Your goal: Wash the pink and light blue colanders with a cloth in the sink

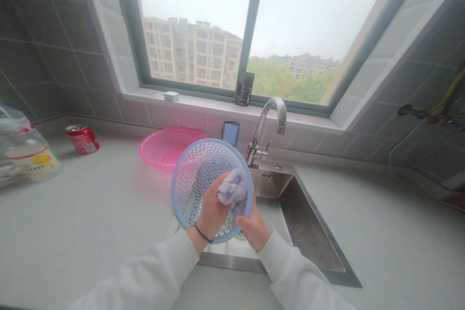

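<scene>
A round blue plastic basket (189, 181) with a lattice of holes is tilted toward me above the left part of the steel sink (312, 223). My right hand (255, 225) grips its right rim, thumb on the inside and the other fingers behind the wall. Inside the basket, my left hand (214, 208) is closed around a crumpled pale lilac cloth (233, 189), which lies against the right inner wall. A dark band circles the left wrist. Behind the blue basket, a pink basket (156, 151) rests on the counter, partly covered by it.
The chrome faucet (279, 116) rises behind the sink. A red can (83, 139) and a clear plastic bottle (31, 155) stand on the counter (109, 213) at left. A phone-like object (230, 133) leans against the wall. On the sill are a dark card (244, 89) and a small pale-green block (171, 96).
</scene>
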The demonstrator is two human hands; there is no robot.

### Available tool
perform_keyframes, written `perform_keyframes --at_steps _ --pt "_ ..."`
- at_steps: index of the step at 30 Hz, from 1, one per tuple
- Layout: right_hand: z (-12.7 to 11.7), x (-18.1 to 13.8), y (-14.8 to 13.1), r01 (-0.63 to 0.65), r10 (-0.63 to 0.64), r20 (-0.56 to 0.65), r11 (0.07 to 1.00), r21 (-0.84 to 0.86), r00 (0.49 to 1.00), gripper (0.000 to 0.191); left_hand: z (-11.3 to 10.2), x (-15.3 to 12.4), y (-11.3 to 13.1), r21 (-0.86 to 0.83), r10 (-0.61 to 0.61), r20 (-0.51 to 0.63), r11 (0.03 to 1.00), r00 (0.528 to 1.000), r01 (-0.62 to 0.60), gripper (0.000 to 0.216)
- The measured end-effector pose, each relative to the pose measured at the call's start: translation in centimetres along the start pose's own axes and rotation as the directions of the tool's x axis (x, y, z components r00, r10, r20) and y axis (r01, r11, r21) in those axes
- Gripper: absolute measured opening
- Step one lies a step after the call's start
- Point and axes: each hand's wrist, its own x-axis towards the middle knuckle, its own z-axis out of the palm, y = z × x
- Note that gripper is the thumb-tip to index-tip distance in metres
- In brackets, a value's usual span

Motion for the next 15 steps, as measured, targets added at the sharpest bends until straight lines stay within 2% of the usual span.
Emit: perform_keyframes --at_steps 2,4,7,9,11,13,15 --pt "-0.3 0.2 -0.5 0.031 -0.029 -0.063 0.999 0.026 0.998 0.105 0.0 -0.1 0.0 0.028 0.006 0.069 1.0 0.998 -0.008 0.04" --pt "-1.1 0.5 -1.6 0.059 -0.051 -0.118 0.996 0.064 0.992 0.085 0.1 -0.1 -0.1 0.084 0.036 0.203 0.995 0.978 -0.054 0.038" --pt "-2.7 1.0 -3.3 0.091 -0.073 -0.193 0.992 0.089 0.978 0.066 0.2 -0.2 -0.5 0.184 0.062 0.448 0.97 0.892 -0.16 0.042" --pt "-3.3 1.1 -4.0 0.101 -0.083 -0.223 0.992 0.075 0.971 0.062 0.4 -0.2 -0.8 0.228 0.045 0.542 0.953 0.839 -0.198 0.045" --pt "-3.3 1.0 -4.0 0.102 -0.091 -0.215 0.994 0.042 0.972 0.06 0.5 -0.3 -1.1 0.233 0.039 0.547 0.952 0.836 -0.197 0.045" --pt "-2.6 0.8 -3.6 0.104 -0.101 -0.186 0.995 0.006 0.977 0.062 0.6 -0.2 -1.2 0.196 0.047 0.455 0.969 0.889 -0.151 0.042" --pt "-1.5 0.5 -2.9 0.112 -0.112 -0.152 0.994 -0.012 0.982 0.067 0.5 0.0 -0.9 0.161 0.038 0.3 0.983 0.953 -0.09 0.039"
